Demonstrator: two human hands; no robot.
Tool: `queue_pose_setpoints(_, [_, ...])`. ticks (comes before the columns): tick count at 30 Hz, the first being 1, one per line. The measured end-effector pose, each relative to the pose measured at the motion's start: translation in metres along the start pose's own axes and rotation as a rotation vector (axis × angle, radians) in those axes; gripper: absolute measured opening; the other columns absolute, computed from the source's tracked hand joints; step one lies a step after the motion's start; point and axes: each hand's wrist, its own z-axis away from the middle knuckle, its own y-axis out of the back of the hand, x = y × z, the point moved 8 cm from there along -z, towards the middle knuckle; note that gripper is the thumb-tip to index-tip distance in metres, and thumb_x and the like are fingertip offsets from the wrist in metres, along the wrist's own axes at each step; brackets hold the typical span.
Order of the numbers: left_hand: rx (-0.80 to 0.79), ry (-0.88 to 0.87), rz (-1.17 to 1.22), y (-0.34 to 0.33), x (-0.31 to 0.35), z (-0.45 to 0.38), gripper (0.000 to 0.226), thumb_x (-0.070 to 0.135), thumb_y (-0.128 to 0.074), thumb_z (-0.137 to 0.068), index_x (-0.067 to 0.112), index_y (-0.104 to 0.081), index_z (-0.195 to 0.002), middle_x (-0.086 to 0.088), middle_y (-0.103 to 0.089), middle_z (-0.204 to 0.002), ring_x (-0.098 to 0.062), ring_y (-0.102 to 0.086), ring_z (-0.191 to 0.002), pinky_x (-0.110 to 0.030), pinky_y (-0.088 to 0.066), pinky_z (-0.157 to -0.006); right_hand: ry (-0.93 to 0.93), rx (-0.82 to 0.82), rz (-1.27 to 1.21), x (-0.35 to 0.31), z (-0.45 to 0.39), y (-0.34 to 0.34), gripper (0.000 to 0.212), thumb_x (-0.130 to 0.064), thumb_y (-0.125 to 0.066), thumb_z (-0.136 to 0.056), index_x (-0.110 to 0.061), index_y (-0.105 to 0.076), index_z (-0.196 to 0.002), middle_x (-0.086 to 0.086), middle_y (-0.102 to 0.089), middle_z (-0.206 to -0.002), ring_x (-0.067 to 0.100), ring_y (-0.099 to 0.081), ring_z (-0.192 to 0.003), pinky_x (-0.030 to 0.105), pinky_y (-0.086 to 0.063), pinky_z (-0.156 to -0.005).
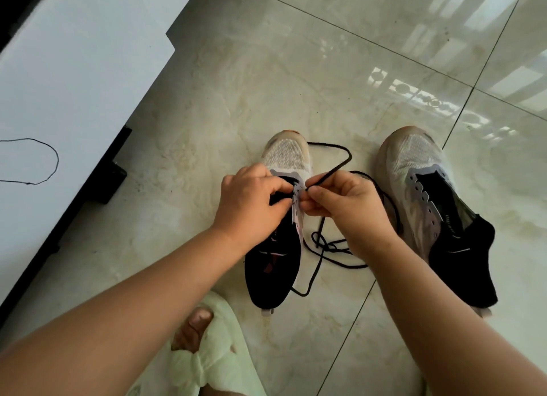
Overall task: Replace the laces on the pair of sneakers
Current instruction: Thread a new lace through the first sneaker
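Black lace (334, 170): being pinched by right hand (349, 206);
Left hand (251, 206): gripping left sneaker (281, 218) eyelets

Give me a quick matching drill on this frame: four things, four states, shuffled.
Things:
1. right hand
2. left hand
3. right sneaker
4. thin black thread

States:
A. looped on the white surface
B. standing unlaced on the tiles
C. pinching the black lace
D. resting on the left sneaker at its eyelets

Pairs: 1-C, 2-D, 3-B, 4-A
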Motion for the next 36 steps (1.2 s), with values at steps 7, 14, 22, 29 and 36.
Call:
queue_pose_setpoints(7, [-0.016, 0.106, 0.227, -0.007, -0.005, -0.002, 0.013, 0.02, -0.072, -0.078, 0.026, -0.075, -0.09, 0.009, -0.044, -0.07, -0.012, -0.05, -0.073, -0.048, -0.044, -0.085, 0.058, 0.048, 0.056, 0.009, -0.007, -0.002, 0.014, -0.001, -0.061, -0.085, -0.008, -0.07, -0.077, -0.003, -0.071, -0.077, 0.01, -0.065, -0.07, 0.025, -0.056, -0.071])
queue_pose_setpoints(14, [0.0, 0.134, 0.261, -0.009, -0.007, -0.002, 0.011, 0.021, -0.072, -0.079, 0.026, -0.075, -0.088, 0.006, -0.052, -0.074, -0.015, -0.055, -0.075, -0.048, -0.046, -0.085, 0.072, 0.078, -0.009, 0.015, -0.005, -0.002, 0.011, 0.001, -0.059, -0.085, 0.001, -0.07, -0.082, 0.004, -0.072, -0.087, 0.014, -0.066, -0.077, 0.026, -0.056, -0.075])
queue_pose_setpoints(22, [0.034, 0.126, 0.317, -0.01, -0.003, -0.001, 0.008, 0.017, -0.074, -0.077, 0.016, -0.076, -0.084, 0.01, -0.051, -0.07, -0.013, -0.054, -0.072, -0.048, -0.046, -0.084, 0.083, 0.202, -0.058, 0.021, -0.002, 0.001, 0.013, 0.002, -0.062, -0.084, -0.003, -0.069, -0.073, 0.001, -0.072, -0.082, 0.017, -0.066, -0.077, 0.032, -0.056, -0.077])
queue_pose_setpoints(29, [0.007, 0.15, 0.321, -0.015, -0.004, 0.0, 0.013, 0.012, -0.073, -0.078, 0.015, -0.076, -0.089, 0.009, -0.054, -0.076, -0.017, -0.058, -0.077, -0.046, -0.047, -0.083, 0.038, 0.275, -0.02, 0.026, -0.001, 0.008, 0.014, -0.004, -0.069, -0.079, -0.004, -0.066, -0.066, 0.01, -0.067, -0.066, 0.023, -0.061, -0.063, 0.046, -0.055, -0.071])
queue_pose_setpoints(36, [0.036, 0.144, 0.303, -0.013, -0.003, 0.002, 0.011, 0.018, -0.074, -0.077, 0.017, -0.076, -0.087, 0.007, -0.055, -0.074, -0.019, -0.058, -0.078, -0.048, -0.046, -0.083, 0.063, 0.216, -0.042, 0.023, -0.001, 0.01, 0.016, 0.0, -0.065, -0.081, -0.006, -0.062, -0.067, -0.002, -0.062, -0.054, 0.011, -0.059, -0.052, 0.029, -0.056, -0.059])
